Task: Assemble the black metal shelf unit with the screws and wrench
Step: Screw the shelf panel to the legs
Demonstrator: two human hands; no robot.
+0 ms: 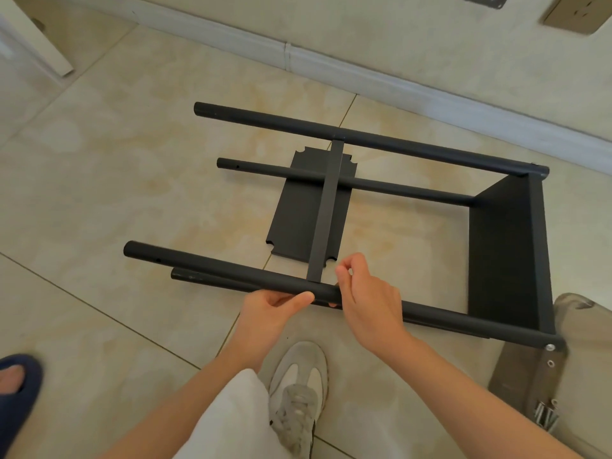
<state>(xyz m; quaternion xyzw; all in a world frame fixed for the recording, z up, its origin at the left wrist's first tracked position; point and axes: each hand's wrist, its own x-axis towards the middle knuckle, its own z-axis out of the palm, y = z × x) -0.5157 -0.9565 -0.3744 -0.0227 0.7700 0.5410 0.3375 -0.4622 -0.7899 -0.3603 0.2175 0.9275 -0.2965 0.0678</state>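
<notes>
Down on the floor the frame lies on its side, near pole running left to right; left hand grips it, right hand, fingertips pinched on what I cannot tell, sits just right of the strip joint

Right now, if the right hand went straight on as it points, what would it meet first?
Probably the near end of the flat crossbar, just ahead of the right hand's curled fingers, though depth is unclear.
</notes>
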